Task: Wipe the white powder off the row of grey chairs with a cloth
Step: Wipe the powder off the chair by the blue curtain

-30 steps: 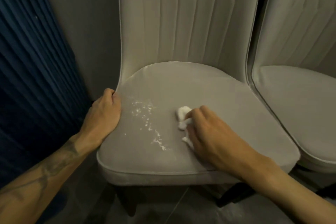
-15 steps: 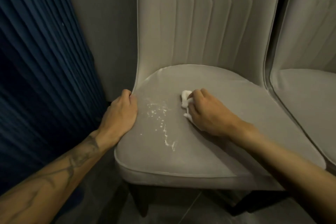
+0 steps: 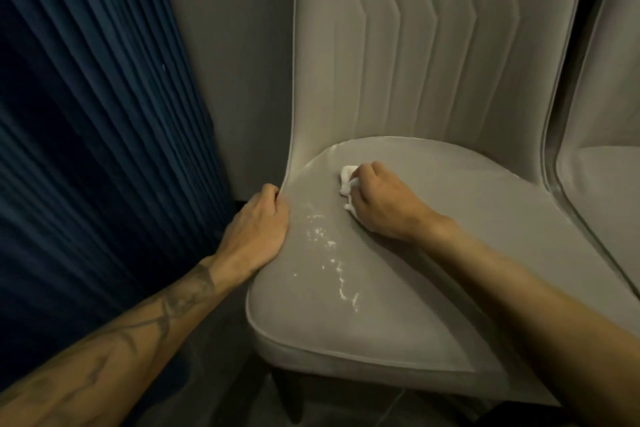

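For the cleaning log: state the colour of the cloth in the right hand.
White: the cloth shows best in the head view, held by the right hand.

The grey chair's seat (image 3: pixel 450 270) carries all. A thin trail of white powder (image 3: pixel 329 253) lies on it and runs from near the backrest (image 3: pixel 433 62) toward the front edge. My right hand (image 3: pixel 384 208) presses a white cloth (image 3: pixel 347 180) on the seat, nearer to the backrest than the powder. My left hand (image 3: pixel 256 232) grips the seat's side edge, close to the backrest.

Powder (image 3: pixel 329 253) lies on the seat (image 3: pixel 433 288) between both hands.
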